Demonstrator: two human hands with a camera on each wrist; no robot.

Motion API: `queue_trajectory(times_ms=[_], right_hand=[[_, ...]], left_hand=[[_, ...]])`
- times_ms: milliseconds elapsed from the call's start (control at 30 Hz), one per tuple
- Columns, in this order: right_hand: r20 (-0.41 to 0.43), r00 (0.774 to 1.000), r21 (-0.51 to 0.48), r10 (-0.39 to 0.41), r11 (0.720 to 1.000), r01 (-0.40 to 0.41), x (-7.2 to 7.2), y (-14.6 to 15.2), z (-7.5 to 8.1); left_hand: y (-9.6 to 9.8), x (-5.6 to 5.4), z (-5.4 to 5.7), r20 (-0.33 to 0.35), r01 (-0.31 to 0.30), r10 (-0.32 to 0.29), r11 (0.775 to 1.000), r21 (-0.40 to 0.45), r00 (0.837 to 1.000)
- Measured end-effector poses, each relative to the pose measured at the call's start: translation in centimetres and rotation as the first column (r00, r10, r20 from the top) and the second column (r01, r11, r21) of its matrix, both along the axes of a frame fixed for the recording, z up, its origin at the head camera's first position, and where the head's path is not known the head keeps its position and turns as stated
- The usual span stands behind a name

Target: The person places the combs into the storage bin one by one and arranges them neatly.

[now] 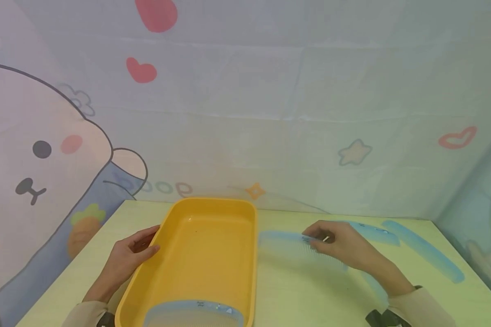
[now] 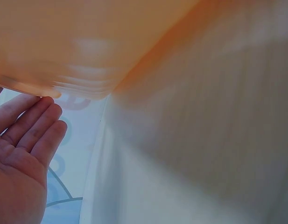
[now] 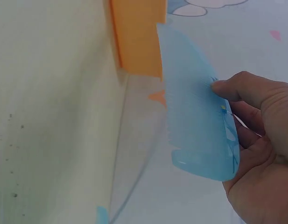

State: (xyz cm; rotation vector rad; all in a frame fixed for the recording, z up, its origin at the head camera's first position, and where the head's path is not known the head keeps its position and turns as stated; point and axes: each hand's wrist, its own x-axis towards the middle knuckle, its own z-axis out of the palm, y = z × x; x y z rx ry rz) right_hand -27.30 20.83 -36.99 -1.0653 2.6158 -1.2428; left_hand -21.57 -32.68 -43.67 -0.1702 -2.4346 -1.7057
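1. Translucent blue plastic comb [image 3: 195,102]: raised above the pale yellow table [image 1: 294,290] just right of the tray, teeth turned downward (whether its end touches the tray, I cannot tell).
2. Right hand [image 1: 343,245] pinches it along the spine between thumb and fingers, probably because that solid edge offers firmer purchase than fine teeth.
3. Left hand [image 1: 127,256] lightly pinches the shallow yellow plastic tray [image 1: 254,254] by its left rim, thumb over, nearly straight fingers beneath, likely for steadiness.
4. Another blue comb [image 1: 196,311] lies at the tray's near end; more blue combs [image 1: 425,252] rest rightward, seemingly within easy reach.
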Motion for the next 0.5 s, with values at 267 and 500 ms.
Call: queue_trajectory(times_ms=[267, 500], right_hand=[[-0.003, 0.999, -0.044, -0.037, 0.998, 0.037, -0.2, -0.5, 1.3], [-0.011, 1.000, -0.094, 0.016, 0.995, -0.017, -0.3, -2.2, 1.4]], left_hand=[[-0.1, -0.1, -0.1, -0.012, 0.003, -0.003, 1.000, 0.007, 1.000], [-0.2, -0.2, -0.2, -0.012, 0.004, -0.004, 1.000, -0.007, 1.000]])
